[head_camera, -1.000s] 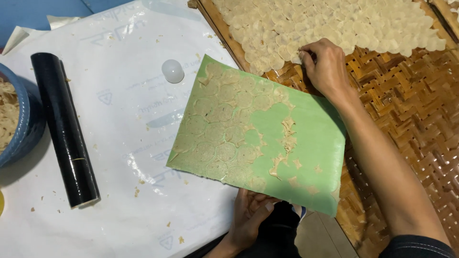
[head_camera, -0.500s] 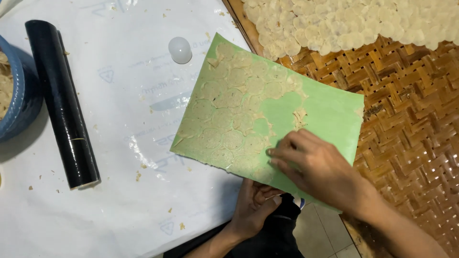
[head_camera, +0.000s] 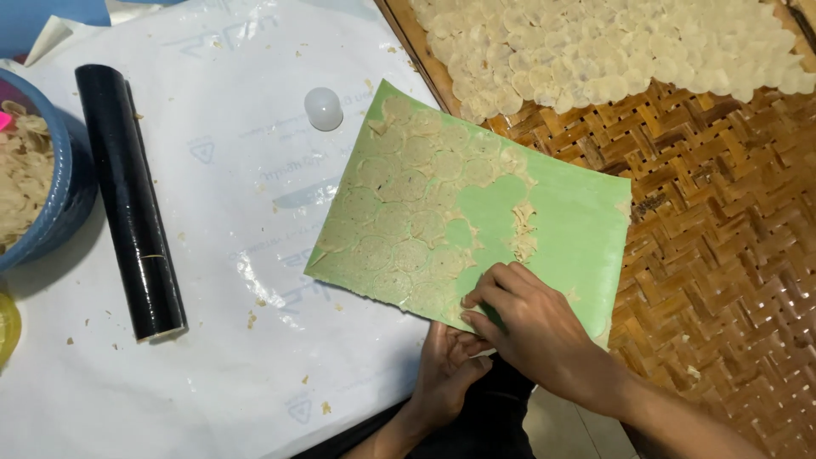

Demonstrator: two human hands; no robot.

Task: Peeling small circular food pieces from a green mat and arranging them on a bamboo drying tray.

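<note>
A white plastic sheet (head_camera: 212,255) with faint grey triangular marks printed on it is spread over the table. On it, one black roller (head_camera: 129,200) is laid at the left, and one small white cap (head_camera: 323,109) is seen near the top. One blue bowl (head_camera: 59,195) with pale flakes stands at the left edge.

One green sheet (head_camera: 561,229) is placed partly on the plastic and partly on one woven bamboo tray (head_camera: 722,255). Its left half is covered by round flat dough discs (head_camera: 399,221), too many and too joined to be counted. More pale discs (head_camera: 612,42) are spread at the top of the tray.

The right hand (head_camera: 535,327) is pressed on the near edge of the green sheet, its fingers pinching at a disc there. The left hand (head_camera: 446,374) is held under that same edge, supporting it; whether it is clenched cannot be told.
</note>
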